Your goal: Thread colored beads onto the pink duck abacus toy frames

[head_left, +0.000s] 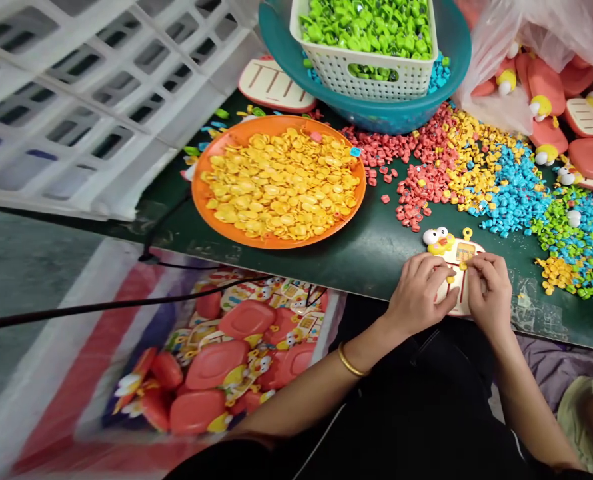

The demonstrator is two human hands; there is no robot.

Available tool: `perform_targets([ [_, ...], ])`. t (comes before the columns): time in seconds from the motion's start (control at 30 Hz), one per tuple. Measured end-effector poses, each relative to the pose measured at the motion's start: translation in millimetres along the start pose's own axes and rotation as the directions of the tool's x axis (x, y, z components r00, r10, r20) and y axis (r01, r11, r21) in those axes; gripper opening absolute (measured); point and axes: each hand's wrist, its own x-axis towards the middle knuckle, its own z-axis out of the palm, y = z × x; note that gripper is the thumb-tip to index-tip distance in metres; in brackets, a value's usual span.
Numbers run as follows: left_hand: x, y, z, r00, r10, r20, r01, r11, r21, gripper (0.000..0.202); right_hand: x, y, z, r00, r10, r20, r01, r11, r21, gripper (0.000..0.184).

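Duck toy [457, 267], flat at the table [376, 257] edge right of the orange tray [204, 200]: we pin it with left hand [419, 293], fingers curled, while right hand [489, 293] pinches a yellow piece onto it.

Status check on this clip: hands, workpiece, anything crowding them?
Left hand and right hand both on the duck toy at the table edge. Loose yellow pieces lie beside the right hand; orange tray off left.

Both hands close together, left [419, 288] and right [489, 293], fingers curled, forearms angled inward.
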Motion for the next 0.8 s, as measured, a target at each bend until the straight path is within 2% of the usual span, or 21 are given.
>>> perform_targets([
  [0.1,1.3,-0.2,0.1,1.000,0.003,0.001,-0.003,0.999,-0.054,0.020,0.2,-3.3,0.9,0.998,0.004,0.063,-0.003,1.000,-0.010,0.016],
  [0.17,2.0,-0.3,-0.3,1.000,0.008,0.007,-0.008,0.998,-0.060,0.016,4.5,-5.5,1.2,0.988,-0.048,0.147,0.047,0.999,0.015,0.020],
  [0.23,2.3,-0.5,-0.7,1.000,0.005,0.012,-0.004,0.999,-0.054,0.015,15.0,-4.7,-0.6,0.956,-0.112,0.270,0.090,0.992,0.094,0.023],
  [0.3,1.9,-0.8,-1.0,1.000,-0.008,0.011,0.009,0.999,-0.052,0.018,33.3,1.3,-3.6,0.907,-0.145,0.395,0.077,0.980,0.184,0.020],
  [0.33,1.7,-0.9,-1.1,1.000,-0.016,0.010,0.016,0.999,-0.050,0.021,45.1,6.2,-4.5,0.899,-0.135,0.416,0.055,0.979,0.198,0.018],
  [0.37,1.4,-1.0,-1.2,1.000,-0.019,0.012,0.019,0.999,-0.045,0.026,58.1,12.2,-4.4,0.910,-0.109,0.400,0.038,0.983,0.181,0.016],
  [0.43,1.1,-0.8,-1.4,1.000,-0.008,0.028,0.008,1.000,-0.019,0.039,84.6,25.7,0.0,0.962,-0.060,0.268,0.045,0.997,0.061,0.015],
  [0.5,1.1,-0.5,-1.6,0.999,0.017,0.048,-0.018,1.000,0.009,0.044,106.7,38.0,9.1,0.983,-0.091,0.161,0.109,0.989,-0.102,0.016],
  [0.57,1.1,-0.5,-1.4,0.999,0.033,0.041,-0.033,0.999,0.008,0.039,120.9,46.3,20.1,0.965,-0.162,0.206,0.205,0.956,-0.211,0.017],
  [0.67,0.9,-1.8,-0.4,0.999,0.035,-0.009,-0.035,0.999,-0.041,0.033,129.0,49.0,31.3,0.930,-0.215,0.297,0.300,0.911,-0.281,0.018],
  [0.73,0.7,-3.2,0.4,0.999,0.031,-0.036,-0.034,0.997,-0.066,0.032,129.3,45.0,30.8,0.922,-0.222,0.318,0.321,0.897,-0.304,0.018],
  [0.8,0.4,-4.5,0.9,0.999,0.022,-0.040,-0.024,0.997,-0.072,0.033,125.5,38.2,21.4,0.920,-0.225,0.321,0.325,0.896,-0.302,0.016],
])
